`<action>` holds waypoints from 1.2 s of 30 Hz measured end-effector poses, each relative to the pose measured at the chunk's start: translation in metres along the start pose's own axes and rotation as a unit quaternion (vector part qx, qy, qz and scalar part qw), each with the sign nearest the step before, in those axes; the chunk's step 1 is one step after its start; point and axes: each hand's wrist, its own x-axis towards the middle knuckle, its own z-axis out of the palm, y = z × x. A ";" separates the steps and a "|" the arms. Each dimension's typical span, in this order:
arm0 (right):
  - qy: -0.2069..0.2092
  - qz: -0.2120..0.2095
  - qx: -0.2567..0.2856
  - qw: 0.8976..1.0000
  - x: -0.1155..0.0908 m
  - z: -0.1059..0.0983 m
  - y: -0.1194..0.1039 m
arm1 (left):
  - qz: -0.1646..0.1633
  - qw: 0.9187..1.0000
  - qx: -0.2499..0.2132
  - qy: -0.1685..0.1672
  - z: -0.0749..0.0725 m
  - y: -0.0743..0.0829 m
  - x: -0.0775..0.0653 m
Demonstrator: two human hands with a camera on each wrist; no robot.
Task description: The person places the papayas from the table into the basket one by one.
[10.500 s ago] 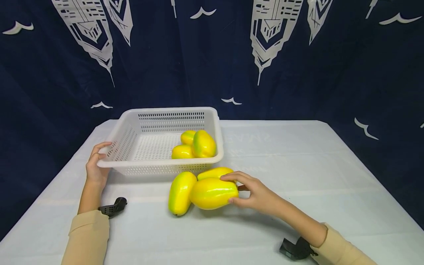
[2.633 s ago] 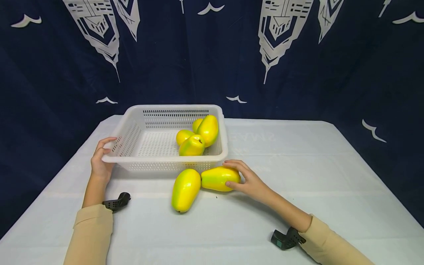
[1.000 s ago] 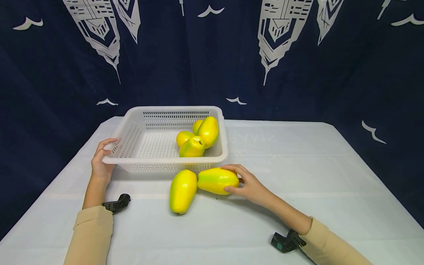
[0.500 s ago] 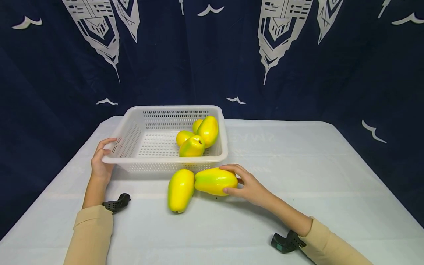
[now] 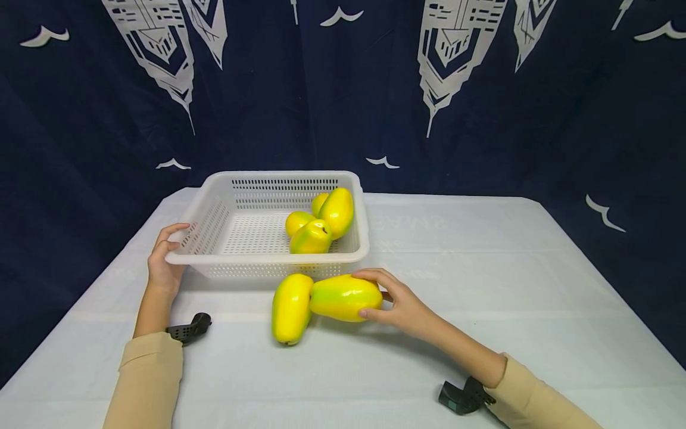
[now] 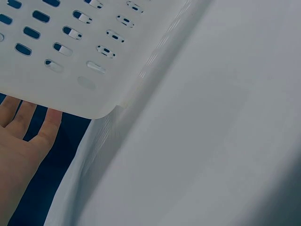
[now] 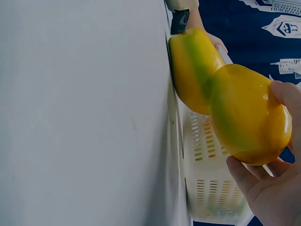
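Observation:
My right hand (image 5: 409, 307) holds a glossy yellow-green papaya (image 5: 343, 298) at its right end, thumb on the near side and fingers on the far side. The right wrist view shows this papaya (image 7: 247, 117) between thumb and fingers. Its left end meets a second papaya (image 5: 291, 310), which lies lengthwise on the table in front of the basket. My left hand (image 5: 163, 265) grips the white perforated basket (image 5: 257, 260) at its near left corner. In the left wrist view, fingertips (image 6: 52, 115) reach the basket's edge. Several papayas (image 5: 311, 237) sit in the basket's right part.
A white cloth (image 5: 241, 381) covers the table, and a dark blue curtain (image 5: 300, 89) with white prints hangs behind it. Each wrist wears a black camera, the left one (image 5: 190, 329) beside the sleeve and the right one (image 5: 463, 396) low over the table.
A papaya from the table has joined those in the basket since the oldest frame. Over the last second, my right hand and its papaya shift left and nearer. The left hand stays put.

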 end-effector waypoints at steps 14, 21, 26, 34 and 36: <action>-0.006 -0.013 -0.002 1.000 -0.003 0.001 -0.010 | -0.001 1.000 0.016 0.004 -0.001 -0.001 0.000; -0.003 -0.026 0.003 1.000 -0.003 -0.002 -0.016 | 0.006 1.000 0.003 0.002 0.000 0.000 0.000; 0.001 -0.027 0.002 1.000 -0.003 -0.003 -0.019 | 0.007 1.000 0.006 0.002 -0.001 0.000 0.001; 0.001 -0.042 -0.004 0.999 -0.001 -0.005 -0.023 | 0.008 1.000 -0.007 0.001 0.000 -0.001 0.001; 0.001 -0.045 -0.003 0.999 -0.001 -0.005 -0.024 | 0.007 1.000 -0.005 0.002 0.000 -0.001 0.001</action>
